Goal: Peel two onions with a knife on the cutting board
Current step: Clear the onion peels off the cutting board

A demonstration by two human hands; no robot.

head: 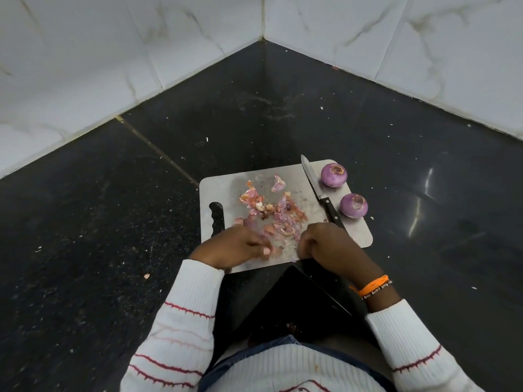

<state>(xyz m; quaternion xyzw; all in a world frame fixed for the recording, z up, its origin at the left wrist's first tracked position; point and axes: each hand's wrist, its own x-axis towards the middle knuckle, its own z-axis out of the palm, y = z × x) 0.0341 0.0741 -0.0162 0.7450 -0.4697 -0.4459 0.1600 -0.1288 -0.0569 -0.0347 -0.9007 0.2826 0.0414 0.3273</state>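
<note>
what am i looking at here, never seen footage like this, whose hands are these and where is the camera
There is no machine here. A person wears a wide-angle camera on the head, so this single picture looks forward and down at their own arms, in white sleeves with red stripes.

On a black counter in a tiled corner lies a grey cutting board. On its far right side sit two peeled purple onions. A knife lies beside them on the board, and nobody holds it. Loose onion skins are scattered over the middle.

The left hand and the right hand are at the near edge of the board, among the skins. The left hand's fingers touch some of them. The right hand's fingers are curled, but what they hold, if anything, is hidden. An orange band sits on the right wrist.
</note>
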